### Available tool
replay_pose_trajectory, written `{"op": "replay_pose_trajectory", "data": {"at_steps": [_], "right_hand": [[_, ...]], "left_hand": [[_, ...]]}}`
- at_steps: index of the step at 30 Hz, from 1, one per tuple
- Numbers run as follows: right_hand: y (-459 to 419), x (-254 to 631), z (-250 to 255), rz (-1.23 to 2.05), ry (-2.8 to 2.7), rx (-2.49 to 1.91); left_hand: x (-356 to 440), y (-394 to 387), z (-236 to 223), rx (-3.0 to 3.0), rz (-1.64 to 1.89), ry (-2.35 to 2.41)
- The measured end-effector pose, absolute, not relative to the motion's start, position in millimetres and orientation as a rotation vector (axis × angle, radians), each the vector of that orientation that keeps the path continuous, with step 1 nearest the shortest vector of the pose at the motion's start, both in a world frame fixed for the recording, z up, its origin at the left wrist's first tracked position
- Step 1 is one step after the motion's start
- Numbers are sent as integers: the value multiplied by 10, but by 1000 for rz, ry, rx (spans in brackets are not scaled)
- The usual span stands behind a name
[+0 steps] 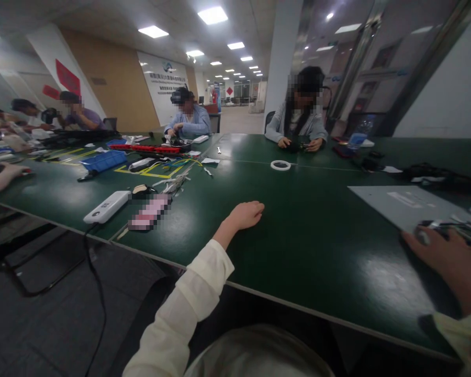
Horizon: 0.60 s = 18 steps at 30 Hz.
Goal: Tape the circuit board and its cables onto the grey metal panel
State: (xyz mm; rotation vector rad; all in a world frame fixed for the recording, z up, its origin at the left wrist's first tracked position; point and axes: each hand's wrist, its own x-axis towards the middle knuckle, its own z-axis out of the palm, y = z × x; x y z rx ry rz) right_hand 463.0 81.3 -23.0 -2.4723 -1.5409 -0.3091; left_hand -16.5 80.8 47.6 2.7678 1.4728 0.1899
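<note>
My left hand (248, 215) rests on the green tabletop (298, 230), its fingers loosely curled in and nothing visible in them. On the far right, my right hand (451, 259) reaches over the near edge of a grey board (384, 201) with its fingers spread. Just beyond those fingertips, a bundle of dark and pale cable-like pieces (455, 225) lies on the board. Whether the fingers touch the bundle, I cannot tell.
To the left lie a pink phone (151, 212), a white power strip (108, 207), a blue tray (104, 161) and loose wires (176, 183). A white tape roll (280, 165) and a small wrench (219, 150) are further back. Two people (298, 115) sit opposite.
</note>
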Motion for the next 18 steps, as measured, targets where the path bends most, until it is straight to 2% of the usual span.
{"op": "replay_pose_trajectory", "data": {"at_steps": [7,15,18], "right_hand": [[715,4415,-36,-82,-1498,-2509],[754,4493,-81,-30,-1431,-2489],[815,4592,-160,-116,-1498,-2519]], "left_hand": [[-150,857,423,2755,203,1502],[-139,813,475,2728,175,1523],[-148,811,480,2719,191,1503]]}}
